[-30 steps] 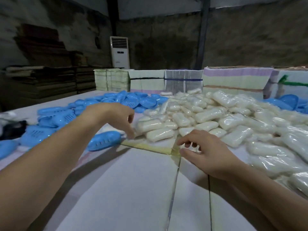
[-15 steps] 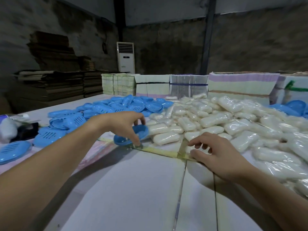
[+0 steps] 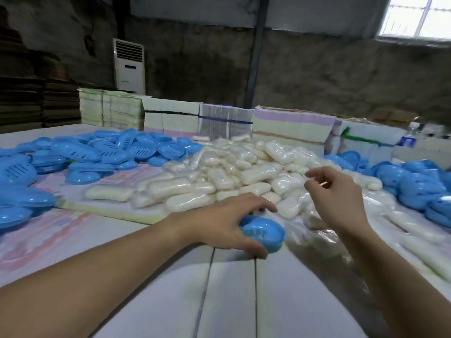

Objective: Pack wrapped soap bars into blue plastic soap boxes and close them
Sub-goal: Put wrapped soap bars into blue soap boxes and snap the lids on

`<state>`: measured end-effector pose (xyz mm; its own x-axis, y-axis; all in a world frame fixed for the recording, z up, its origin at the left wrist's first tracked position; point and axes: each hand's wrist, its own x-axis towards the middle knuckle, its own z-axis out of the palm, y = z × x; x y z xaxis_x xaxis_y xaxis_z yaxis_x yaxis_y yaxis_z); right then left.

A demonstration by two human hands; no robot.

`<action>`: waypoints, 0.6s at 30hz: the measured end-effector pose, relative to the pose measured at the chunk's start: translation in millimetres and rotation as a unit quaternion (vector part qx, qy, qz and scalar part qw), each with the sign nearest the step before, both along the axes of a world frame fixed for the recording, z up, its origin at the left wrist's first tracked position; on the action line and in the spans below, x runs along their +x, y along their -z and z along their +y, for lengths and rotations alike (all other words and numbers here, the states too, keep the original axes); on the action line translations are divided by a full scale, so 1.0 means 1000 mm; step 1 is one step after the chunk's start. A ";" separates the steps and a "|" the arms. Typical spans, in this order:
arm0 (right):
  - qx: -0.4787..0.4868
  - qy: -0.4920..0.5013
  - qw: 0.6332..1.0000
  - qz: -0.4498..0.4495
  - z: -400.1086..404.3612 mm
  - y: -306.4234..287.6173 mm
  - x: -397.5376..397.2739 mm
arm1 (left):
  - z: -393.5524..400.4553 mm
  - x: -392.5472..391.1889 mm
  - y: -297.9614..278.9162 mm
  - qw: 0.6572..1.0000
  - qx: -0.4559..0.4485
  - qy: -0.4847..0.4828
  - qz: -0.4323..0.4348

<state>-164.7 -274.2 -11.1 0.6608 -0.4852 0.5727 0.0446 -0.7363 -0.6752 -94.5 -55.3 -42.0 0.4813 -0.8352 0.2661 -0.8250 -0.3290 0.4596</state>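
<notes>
My left hand [image 3: 227,223] grips a blue soap box half [image 3: 266,234] on the white table, thumb at its near rim and fingers over its far edge. The box's hollow side faces up and shows a slotted bottom. My right hand [image 3: 336,198] hovers above the near edge of the heap of wrapped white soap bars [image 3: 219,176], fingers loosely bent with nothing between them. More blue box halves [image 3: 102,152] lie in a pile at the left.
A second pile of blue boxes [image 3: 419,186] lies at the right. Stacks of flat printed cartons [image 3: 292,128] line the back of the table [image 3: 151,301]. A white standing air conditioner [image 3: 129,65] is by the far wall.
My left hand has brought the blue box half from the left pile rightward to the table's middle. My right hand has lifted off the table and moved over the soap heap. The view has swung right.
</notes>
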 end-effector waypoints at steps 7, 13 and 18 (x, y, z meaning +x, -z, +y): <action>-0.204 0.032 0.949 0.240 -0.007 0.015 0.011 | 0.023 0.010 0.006 1.000 -0.018 -0.024 0.007; -0.380 0.012 0.871 0.310 0.010 0.016 0.015 | 0.014 0.011 0.015 0.996 -0.061 -0.048 0.040; -0.541 0.014 0.790 0.289 0.019 0.010 0.024 | 0.011 0.015 0.017 0.995 -0.062 -0.052 0.065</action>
